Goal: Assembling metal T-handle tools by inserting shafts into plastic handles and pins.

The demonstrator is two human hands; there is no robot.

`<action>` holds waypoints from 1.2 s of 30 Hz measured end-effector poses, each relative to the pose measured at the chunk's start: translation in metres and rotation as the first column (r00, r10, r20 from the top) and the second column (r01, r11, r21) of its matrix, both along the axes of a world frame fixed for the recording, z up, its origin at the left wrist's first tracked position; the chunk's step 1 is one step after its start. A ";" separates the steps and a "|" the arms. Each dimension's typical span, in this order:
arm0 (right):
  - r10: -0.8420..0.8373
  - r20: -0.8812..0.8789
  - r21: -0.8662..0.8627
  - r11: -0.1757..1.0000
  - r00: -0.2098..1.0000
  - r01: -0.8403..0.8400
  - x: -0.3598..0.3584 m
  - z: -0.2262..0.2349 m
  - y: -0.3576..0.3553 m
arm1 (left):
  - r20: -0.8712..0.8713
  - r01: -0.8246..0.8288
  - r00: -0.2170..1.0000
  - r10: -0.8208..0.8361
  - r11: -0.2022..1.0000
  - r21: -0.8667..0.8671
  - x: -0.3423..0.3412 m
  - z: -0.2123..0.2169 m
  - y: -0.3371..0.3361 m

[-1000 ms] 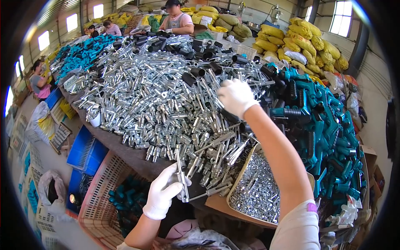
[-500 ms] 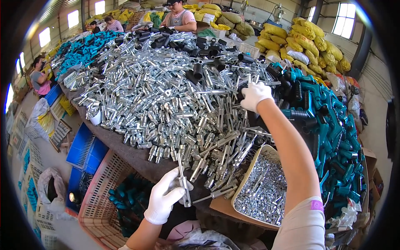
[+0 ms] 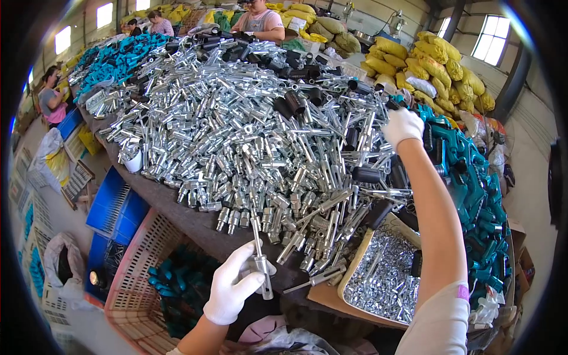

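My left hand (image 3: 234,284), in a white glove, is closed round a silver metal part (image 3: 262,267) with a slotted cylinder and a thin rod pointing up. It is held in front of the table's near edge. At the right side of the heap of metal parts (image 3: 236,130), my right hand (image 3: 404,128), also gloved, reaches in beside a small black piece (image 3: 392,105). Its fingertips are mostly hidden, so a grip cannot be made out. Black tubular sleeves (image 3: 367,174) lie on the metal parts nearer me, one of them (image 3: 378,213) by the tray's far corner.
Beneath my right forearm is a cream tray (image 3: 342,284) of small shiny hardware. Teal handle-like parts (image 3: 467,160) are piled on the right. A pink basket (image 3: 127,290) with teal parts stands below the table at left. Several people work across the table and at far left.
My right hand has moved right and farther away. Black sleeves now lie closer to me, at the tray and on the metal parts. My left hand keeps its hold on the metal part.
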State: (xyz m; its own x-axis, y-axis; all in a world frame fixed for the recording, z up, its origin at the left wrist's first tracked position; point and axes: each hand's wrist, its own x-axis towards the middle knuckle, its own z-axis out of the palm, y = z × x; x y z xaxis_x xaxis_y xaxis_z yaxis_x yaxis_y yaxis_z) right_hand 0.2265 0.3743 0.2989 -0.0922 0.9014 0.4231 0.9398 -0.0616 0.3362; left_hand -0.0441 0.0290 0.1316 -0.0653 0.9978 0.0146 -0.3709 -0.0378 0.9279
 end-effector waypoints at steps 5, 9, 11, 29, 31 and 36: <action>0.499 -0.369 -0.342 0.711 0.784 -0.614 -0.105 -0.041 -0.041 | 0.026 0.050 0.998 -0.050 0.999 -0.005 0.003 0.001 0.001; 0.418 -0.246 -0.308 0.822 0.874 -0.480 -0.115 -0.073 -0.031 | -0.026 0.065 0.998 -0.064 0.997 0.032 0.018 0.010 0.000; 0.373 -0.206 -0.308 0.853 0.905 -0.422 -0.116 -0.077 -0.025 | -0.065 0.044 0.997 -0.043 0.999 0.025 0.024 0.011 -0.002; 0.525 0.002 -0.001 0.851 0.851 -0.525 -0.085 -0.047 -0.043 | -0.020 0.057 0.998 -0.056 0.997 0.045 0.031 0.018 -0.013; 0.624 -0.299 0.125 0.776 0.722 -0.618 -0.070 -0.027 -0.087 | 0.030 -0.010 1.000 0.008 0.999 0.046 0.022 0.013 -0.025; 0.038 -0.992 -0.065 0.680 0.124 -0.730 0.011 -0.038 -0.253 | 0.134 0.157 0.978 -0.159 0.987 0.025 0.046 0.008 -0.028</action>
State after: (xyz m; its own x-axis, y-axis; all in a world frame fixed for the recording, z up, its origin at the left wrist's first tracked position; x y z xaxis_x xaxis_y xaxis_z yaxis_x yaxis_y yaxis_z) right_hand 0.2379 0.1209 0.2613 -0.3849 0.9195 0.0801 0.3877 0.2398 -0.8900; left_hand 0.0020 0.0007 0.1394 0.0908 0.9954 0.0311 -0.4952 0.0180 0.8686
